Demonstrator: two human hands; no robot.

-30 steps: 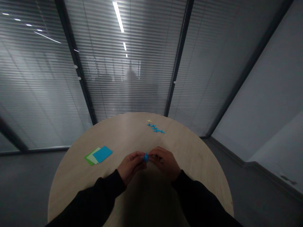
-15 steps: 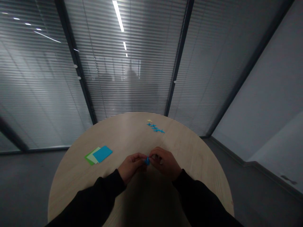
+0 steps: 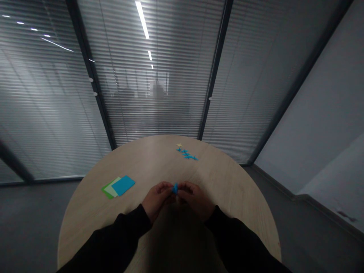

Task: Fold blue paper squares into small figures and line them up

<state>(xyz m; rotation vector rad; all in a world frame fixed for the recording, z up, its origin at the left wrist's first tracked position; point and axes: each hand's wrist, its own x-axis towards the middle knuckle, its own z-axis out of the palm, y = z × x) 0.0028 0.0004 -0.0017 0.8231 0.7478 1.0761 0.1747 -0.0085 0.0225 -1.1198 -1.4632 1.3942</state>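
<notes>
My paper bit [image 3: 175, 188] is bright blue and my sleeves [image 3: 113, 242] are black. The surface [image 3: 216, 182] is pale wood with faint lines. I see a blue card [image 3: 123, 185], a pale green card [image 3: 111, 189], a green card [image 3: 105, 193], small blue stars [image 3: 186, 154] and one yellow star [image 3: 179, 145].

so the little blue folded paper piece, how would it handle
Probably very light: it looks like blue folded paper, pinched between left hand and right hand. Likely crushable under a firm squeeze, and its creased shape seems unlikely to roll.

The left hand [image 3: 157, 198] and right hand [image 3: 195, 200] curl inward, pinching close together.
</notes>
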